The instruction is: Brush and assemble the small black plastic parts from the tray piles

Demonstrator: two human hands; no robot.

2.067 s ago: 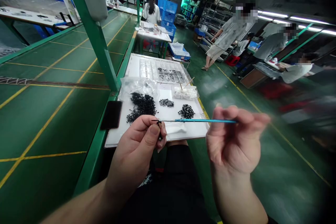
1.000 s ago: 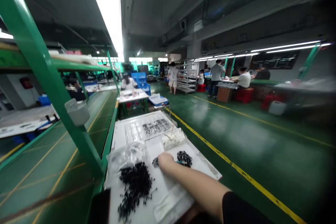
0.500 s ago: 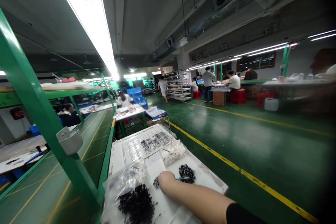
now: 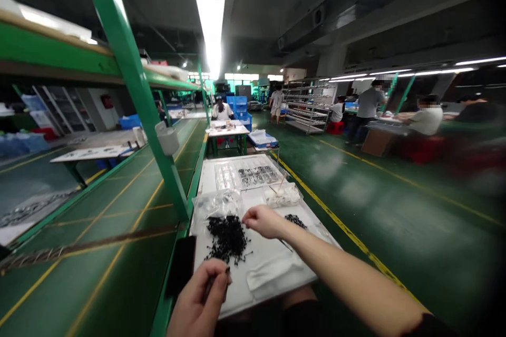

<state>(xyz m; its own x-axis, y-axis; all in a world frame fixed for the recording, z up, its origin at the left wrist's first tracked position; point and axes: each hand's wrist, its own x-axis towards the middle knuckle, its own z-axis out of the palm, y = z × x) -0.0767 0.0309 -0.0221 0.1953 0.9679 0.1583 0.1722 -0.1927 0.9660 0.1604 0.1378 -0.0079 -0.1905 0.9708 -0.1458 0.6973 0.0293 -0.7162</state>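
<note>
No legible text or labels anywhere.

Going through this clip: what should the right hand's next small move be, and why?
Probably it should pinch a piece from the black pile of small parts: the right hand's fingertips are right at the pile's edge, above the white board. The left hand is low by the board's near edge, with something small and dark in its fingers.
</note>
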